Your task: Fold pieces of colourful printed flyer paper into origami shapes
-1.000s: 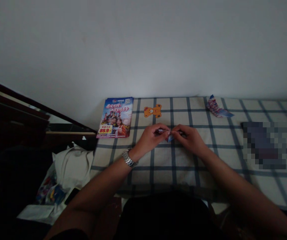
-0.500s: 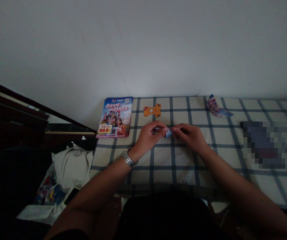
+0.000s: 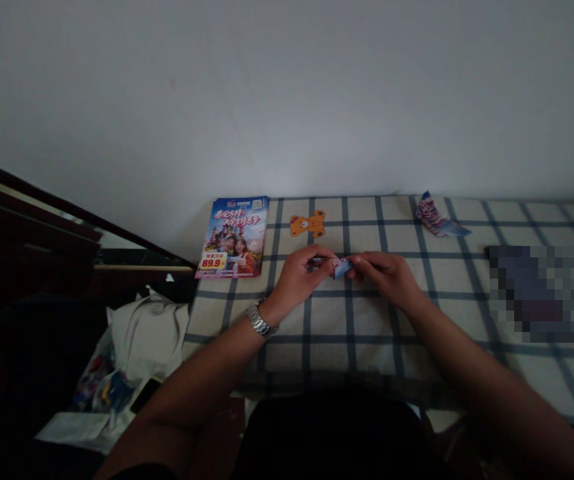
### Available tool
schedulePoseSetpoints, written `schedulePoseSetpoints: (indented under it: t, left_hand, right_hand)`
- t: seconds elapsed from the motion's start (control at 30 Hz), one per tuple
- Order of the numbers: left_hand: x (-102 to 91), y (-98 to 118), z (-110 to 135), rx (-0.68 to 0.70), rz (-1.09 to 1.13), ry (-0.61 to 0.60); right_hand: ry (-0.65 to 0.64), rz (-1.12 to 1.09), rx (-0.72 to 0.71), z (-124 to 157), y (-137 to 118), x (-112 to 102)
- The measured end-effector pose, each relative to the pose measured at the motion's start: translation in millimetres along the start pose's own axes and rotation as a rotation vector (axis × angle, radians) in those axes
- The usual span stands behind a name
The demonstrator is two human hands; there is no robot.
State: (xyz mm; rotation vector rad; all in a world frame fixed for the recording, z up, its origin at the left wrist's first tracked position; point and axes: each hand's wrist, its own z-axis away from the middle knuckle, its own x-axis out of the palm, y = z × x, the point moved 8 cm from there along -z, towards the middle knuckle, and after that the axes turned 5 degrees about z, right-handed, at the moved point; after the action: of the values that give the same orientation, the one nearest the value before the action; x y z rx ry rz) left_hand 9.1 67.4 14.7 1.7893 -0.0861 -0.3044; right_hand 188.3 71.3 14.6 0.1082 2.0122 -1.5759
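Between my hands is a small folded piece of printed paper (image 3: 342, 268), blue and pink like the flyers. My left hand (image 3: 307, 272), with a metal watch at the wrist, pinches its left end. The right end is pinched by the fingertips of my right hand (image 3: 384, 275). Both hands are just above the checked cloth (image 3: 327, 347), and the fingers hide much of the paper. Beyond my left hand lies a flat orange bear figure (image 3: 307, 225). A stack of flyers (image 3: 234, 237) sits at the far left of the cloth.
A folded, crumpled flyer piece (image 3: 439, 219) lies at the back right. Further right is a dark, pixelated object (image 3: 534, 293). A white wall (image 3: 287, 100) rises behind the cloth. Below left are a white bag (image 3: 149, 327) and a dark phone-like object (image 3: 145, 395).
My right hand has shifted slightly right, and more of the folded paper shows between my fingers. The whole view has moved a little; the other things lie as before.
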Motion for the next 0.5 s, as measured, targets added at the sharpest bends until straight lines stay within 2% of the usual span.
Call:
schedulePoseSetpoints:
  t: [0.23, 0.5]
  left_hand:
    - [-1.0, 4.5, -0.6, 0.035, -0.072, 0.012]
    - [6.7, 2.1, 1.4, 0.037, -0.127, -0.036]
  right_hand:
    - [0.076, 0.092, -0.104, -0.1, -7.4, -3.0]
    - [0.055, 0.158, -0.108, 1.5, -5.3, 4.3]
